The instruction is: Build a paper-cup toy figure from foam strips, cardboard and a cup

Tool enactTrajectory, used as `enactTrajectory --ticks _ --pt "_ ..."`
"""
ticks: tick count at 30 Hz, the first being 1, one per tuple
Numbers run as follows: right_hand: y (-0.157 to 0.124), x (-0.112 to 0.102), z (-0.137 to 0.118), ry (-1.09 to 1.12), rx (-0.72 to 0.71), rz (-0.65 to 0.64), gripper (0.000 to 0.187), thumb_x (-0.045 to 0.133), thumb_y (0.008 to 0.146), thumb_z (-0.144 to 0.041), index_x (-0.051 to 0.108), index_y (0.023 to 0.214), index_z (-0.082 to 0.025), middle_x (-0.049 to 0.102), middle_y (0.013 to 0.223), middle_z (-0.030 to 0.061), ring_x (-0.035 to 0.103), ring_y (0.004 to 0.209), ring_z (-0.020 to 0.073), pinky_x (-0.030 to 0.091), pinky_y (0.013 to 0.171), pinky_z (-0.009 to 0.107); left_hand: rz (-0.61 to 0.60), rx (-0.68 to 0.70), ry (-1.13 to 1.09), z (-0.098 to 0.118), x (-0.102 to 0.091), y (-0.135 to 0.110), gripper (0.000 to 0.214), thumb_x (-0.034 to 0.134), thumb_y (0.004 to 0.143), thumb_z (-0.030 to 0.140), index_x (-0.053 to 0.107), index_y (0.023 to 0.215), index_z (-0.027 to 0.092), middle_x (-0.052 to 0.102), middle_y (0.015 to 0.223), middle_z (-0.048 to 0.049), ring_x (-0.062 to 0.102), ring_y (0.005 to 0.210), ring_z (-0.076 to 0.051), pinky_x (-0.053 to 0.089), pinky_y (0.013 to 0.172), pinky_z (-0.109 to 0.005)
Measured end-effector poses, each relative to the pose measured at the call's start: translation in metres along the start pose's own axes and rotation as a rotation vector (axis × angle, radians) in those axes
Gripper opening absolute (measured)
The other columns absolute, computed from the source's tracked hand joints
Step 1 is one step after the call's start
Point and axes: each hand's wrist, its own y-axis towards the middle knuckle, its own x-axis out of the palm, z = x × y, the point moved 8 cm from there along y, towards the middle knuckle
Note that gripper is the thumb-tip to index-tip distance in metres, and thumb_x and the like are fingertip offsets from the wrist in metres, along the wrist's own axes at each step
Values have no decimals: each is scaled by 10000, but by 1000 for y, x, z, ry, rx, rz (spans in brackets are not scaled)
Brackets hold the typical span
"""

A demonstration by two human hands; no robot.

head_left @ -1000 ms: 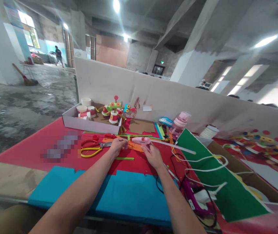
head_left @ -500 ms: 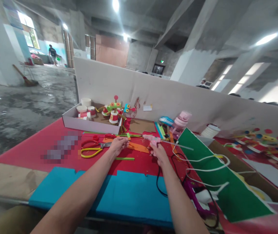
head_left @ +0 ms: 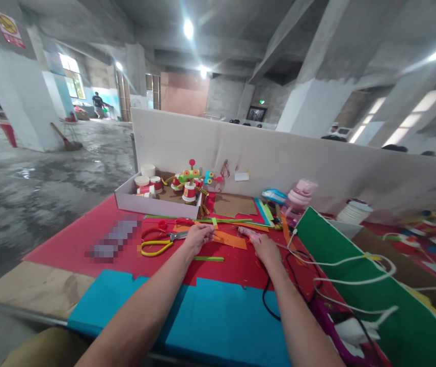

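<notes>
My left hand (head_left: 198,240) is closed in a pinch on a small green paper strip (head_left: 215,223), which stands up from the fingertips above an orange paper piece (head_left: 231,240). To the right, my right hand (head_left: 267,251) grips a pink hot glue gun (head_left: 250,234) low over the red table covering, its nozzle pointing left; part of the gun is hidden by the fingers. Beside my left hand lie yellow-handled scissors (head_left: 157,248) with red on the other loop. Another green strip (head_left: 209,259) lies just in front of that hand.
A white box (head_left: 157,206) of paper cups and a cup robot figure (head_left: 189,191) stands at the back left. Blue sheets (head_left: 218,316) cover the front edge. A pink bottle (head_left: 300,196), a green board (head_left: 355,275) and looping white cable (head_left: 351,279) lie right.
The view has shifted, so everything sits further right and lower. My right hand has lowered the glue gun and turned it. The left hand keeps its pinch on the green strip.
</notes>
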Motion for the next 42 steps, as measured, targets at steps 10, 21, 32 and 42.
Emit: enactTrajectory --ticks 10,21,32,42 --pt "-36 66 -86 1499 384 -192 326 735 623 -463 637 763 -186 661 704 21 616 634 144 513 672 294 22 26 36 -2 1 1 288 850 513 250 675 678 92 587 507 3 544 479 -75 461 504 -200" --pt "-45 75 -99 1632 332 -247 338 795 549 -291 693 848 -171 687 737 -3 632 668 108 524 708 259 -43 -2 103 -7 9 -3 326 849 477 289 693 681 91 647 573 -34 537 481 -73 408 465 -179" --pt "-45 73 -93 1583 389 -161 344 815 521 -332 679 787 -160 676 712 2 627 640 118 536 682 276 -53 46 179 -5 15 -5 311 826 490 303 685 675 96 625 545 -26 486 455 -68 357 453 -198" --pt "-45 68 -89 1548 363 -80 297 771 569 -325 680 799 -161 673 712 6 617 648 130 525 669 280 -19 52 144 -11 18 -6 283 809 500 282 672 674 106 601 525 -11 481 449 -70 331 439 -197"
